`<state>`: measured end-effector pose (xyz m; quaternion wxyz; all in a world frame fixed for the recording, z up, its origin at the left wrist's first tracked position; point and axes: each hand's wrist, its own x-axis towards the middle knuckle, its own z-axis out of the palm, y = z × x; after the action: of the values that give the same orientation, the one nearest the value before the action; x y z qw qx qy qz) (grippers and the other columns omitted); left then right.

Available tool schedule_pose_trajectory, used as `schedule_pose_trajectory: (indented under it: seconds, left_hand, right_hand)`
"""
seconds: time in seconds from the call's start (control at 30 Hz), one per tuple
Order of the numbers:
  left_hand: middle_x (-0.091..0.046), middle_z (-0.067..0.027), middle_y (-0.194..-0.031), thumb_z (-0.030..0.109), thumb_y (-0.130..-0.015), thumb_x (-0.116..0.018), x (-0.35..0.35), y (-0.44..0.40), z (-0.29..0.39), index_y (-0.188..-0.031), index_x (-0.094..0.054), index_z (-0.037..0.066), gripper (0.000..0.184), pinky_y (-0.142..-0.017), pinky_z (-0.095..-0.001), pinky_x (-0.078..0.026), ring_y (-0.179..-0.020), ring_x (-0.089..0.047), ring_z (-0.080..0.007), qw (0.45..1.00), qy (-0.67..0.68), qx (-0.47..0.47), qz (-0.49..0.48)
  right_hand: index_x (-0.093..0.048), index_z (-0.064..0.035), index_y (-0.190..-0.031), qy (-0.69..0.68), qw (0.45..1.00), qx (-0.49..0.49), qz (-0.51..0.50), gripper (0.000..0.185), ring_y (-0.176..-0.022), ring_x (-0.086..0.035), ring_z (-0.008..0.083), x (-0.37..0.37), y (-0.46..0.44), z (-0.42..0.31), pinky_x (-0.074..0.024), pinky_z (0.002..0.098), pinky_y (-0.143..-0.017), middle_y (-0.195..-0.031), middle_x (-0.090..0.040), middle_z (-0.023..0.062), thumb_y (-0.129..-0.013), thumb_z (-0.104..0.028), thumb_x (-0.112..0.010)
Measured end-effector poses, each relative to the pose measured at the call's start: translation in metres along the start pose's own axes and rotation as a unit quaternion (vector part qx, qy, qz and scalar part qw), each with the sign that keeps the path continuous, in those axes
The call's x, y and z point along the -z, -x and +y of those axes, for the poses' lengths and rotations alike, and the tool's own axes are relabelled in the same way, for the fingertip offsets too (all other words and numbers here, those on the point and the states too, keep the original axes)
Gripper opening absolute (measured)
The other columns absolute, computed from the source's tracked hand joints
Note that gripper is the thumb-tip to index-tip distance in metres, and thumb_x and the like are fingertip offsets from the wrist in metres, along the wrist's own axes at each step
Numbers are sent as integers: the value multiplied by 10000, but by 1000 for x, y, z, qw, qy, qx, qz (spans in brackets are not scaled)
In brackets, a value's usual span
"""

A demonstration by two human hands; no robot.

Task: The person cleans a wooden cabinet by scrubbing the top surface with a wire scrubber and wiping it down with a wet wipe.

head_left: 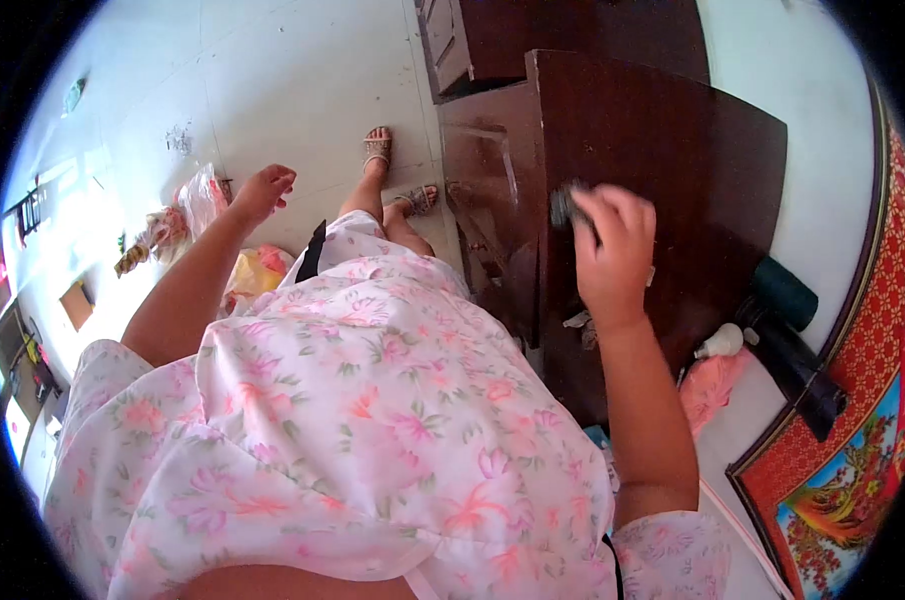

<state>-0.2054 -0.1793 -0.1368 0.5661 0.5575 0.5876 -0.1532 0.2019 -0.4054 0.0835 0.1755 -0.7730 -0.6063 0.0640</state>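
My right hand (615, 235) is over the dark brown wooden cabinet top, its fingers closed on a small dark object (565, 204) that is blurred. The cabinet top (673, 140) stretches behind and beneath that hand. On the left side, my left hand (264, 193) hangs in the air above the pale floor, fingers curled inward; whether anything is in them does not show. Just below and left of it lies a clear plastic bag (204, 200).
A yellow and pink bag (258, 272) lies on the floor by my left side. At the right are a dark green roll (785, 292), a white bulb (720, 342), a pink cloth (711, 390) and a black cylinder (795, 372). A red framed picture (853, 450) leans beyond.
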Motion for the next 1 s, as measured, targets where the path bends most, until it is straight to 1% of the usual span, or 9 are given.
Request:
schedule_pose_trajectory:
  seconds: [0.13,0.2,0.27,0.33,0.4,0.67,0.73,0.87,1.0]
  left_hand:
    - [-647,-63,-955,373,-965,-540,4,4,-9,-1150,-611,60,371,-659,-320,-527,-799,-619,-155,1000,-20,-18,-3]
    - [-641,-64,-945,369,-966,-544,3,9,7,-1135,-616,50,368,-707,-330,-544,-831,-617,-157,999,-14,-35,10]
    - [-640,-57,-940,372,-966,-546,3,8,15,-1139,-611,50,372,-681,-322,-532,-801,-617,-155,998,-11,-57,15]
    - [-643,-54,-943,374,-966,-546,1,4,18,-1143,-607,50,375,-655,-312,-518,-773,-618,-153,1000,-11,-7,23]
    - [-651,-55,-955,380,-964,-547,-2,2,17,-1147,-604,49,383,-627,-303,-502,-752,-620,-150,1000,-15,-12,18]
    - [-655,-103,-988,307,-962,-567,-20,23,35,-1174,-596,22,356,-716,-335,-548,-818,-639,-194,998,-51,-41,1]
    - [-655,-92,-979,315,-966,-561,-20,27,39,-1172,-597,22,360,-706,-335,-546,-812,-638,-192,997,-40,-58,-8]
    - [-653,-80,-954,331,-968,-548,-20,19,31,-1164,-600,22,369,-684,-332,-538,-807,-627,-183,999,-30,-24,0]
    - [-651,-79,-943,333,-962,-546,-21,14,11,-1146,-608,25,364,-667,-329,-535,-811,-623,-174,999,-37,-39,-4]
  right_hand:
    - [-685,-107,-994,-11,997,41,66,285,-948,-536,320,-23,-67,-11,-469,407,-834,-988,-604,60,-722,-35,-727]
    - [-686,-107,-991,-26,997,27,63,289,-950,-535,317,-17,-47,-14,-468,408,-841,-979,-599,64,-717,-24,-727]
    - [-685,-105,-991,-26,999,-8,-21,294,-956,-533,313,-3,-2,-13,-466,409,-849,-975,-591,66,-716,-9,-723]
    - [-683,-105,-993,-26,999,-28,-35,299,-958,-532,311,6,30,-11,-465,411,-852,-976,-587,66,-715,-1,-720]
    - [-681,-106,-995,-35,997,-49,-39,304,-959,-531,310,5,31,-9,-464,414,-854,-977,-583,66,-715,6,-718]
    - [-694,-106,-1055,14,990,79,114,211,-973,-573,322,-34,-115,18,-460,400,-880,-1047,-647,68,-851,-144,-656]
    - [-698,-107,-1046,-10,991,86,99,207,-987,-566,320,-26,-92,19,-457,403,-886,-1055,-637,82,-843,-135,-666]
    - [-686,-117,-1040,-30,998,-51,-8,303,-992,-537,321,-1,23,6,-459,424,-885,-1041,-594,84,-749,-36,-716]
    - [-682,-107,-1039,-22,991,-118,-57,307,-1013,-531,323,21,110,-14,-451,428,-904,-1046,-585,90,-747,-15,-713]
